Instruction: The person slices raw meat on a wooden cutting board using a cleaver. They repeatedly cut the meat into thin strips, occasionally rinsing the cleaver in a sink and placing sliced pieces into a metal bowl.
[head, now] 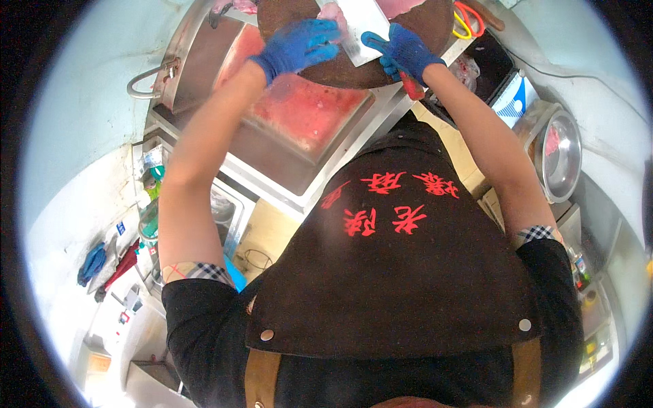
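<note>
My left hand [303, 48], in a blue knit glove, rests on a pale pink piece of raw meat or fish [334, 16] beside the blade. In my right hand [410, 51], gloved the same way, is a cleaver [363, 33]; its red handle end [412, 86] sticks out below the palm. The broad steel blade lies between both hands over a round dark chopping board [331, 76]. Another pink piece [398, 7] shows at the top edge, right of the blade. The tops of the board and blade are cut off by the picture's edge.
Under the board is a steel sink [265, 173] holding red liquid [306, 115]. A steel faucet [148, 84] stands left. Scissors with yellow and red handles [469, 23] lie right of the board. Further right are a black bin [492, 53] and a steel bowl [563, 158].
</note>
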`<state>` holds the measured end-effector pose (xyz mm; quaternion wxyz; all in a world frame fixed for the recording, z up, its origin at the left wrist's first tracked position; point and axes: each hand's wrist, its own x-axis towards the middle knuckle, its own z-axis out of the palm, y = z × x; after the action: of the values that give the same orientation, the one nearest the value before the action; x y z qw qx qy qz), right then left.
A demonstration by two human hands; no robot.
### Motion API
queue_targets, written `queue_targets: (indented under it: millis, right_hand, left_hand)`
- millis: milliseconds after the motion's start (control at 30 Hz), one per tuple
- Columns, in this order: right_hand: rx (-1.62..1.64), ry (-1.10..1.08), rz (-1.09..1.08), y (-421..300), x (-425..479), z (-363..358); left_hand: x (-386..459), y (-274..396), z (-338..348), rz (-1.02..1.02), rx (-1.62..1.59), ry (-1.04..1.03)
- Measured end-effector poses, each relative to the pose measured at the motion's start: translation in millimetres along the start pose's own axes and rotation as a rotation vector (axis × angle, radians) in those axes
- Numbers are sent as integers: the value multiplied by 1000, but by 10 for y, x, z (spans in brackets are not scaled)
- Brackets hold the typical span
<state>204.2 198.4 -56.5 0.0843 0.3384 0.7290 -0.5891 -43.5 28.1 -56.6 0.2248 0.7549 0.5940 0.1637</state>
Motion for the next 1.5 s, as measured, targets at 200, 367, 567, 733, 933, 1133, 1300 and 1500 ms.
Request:
queue_targets:
  millis: [200,367,567,733,933,1133,1300,1500]
  right_hand:
    - [-31,-67,-13,-86,-28,-30]
    - [32,-44,173,28,-638,63]
    - [-502,139,-216,-352,-140,81]
    - [-288,78,-187,-328,-386,135]
    - [-339,-127,111,250,-1326,-392]
    - [-275,93,-189,419,-974,-803]
    - [-44,78,70,126,-655,-737]
    - [26,28,107,-109,-360,-569]
  left_hand:
    - [549,-18,-391,-6,240,11]
    - [449,64,-260,9,413,-59]
    - [406,-1,-138,-32,385,-48]
    - [100,-117,-231,-83,436,23]
    - [-360,97,-408,-160,499,37]
    - [-598,225,-550,21,275,129]
    - [69,306,-279,31,281,130]
    - [128,209,207,35,461,135]
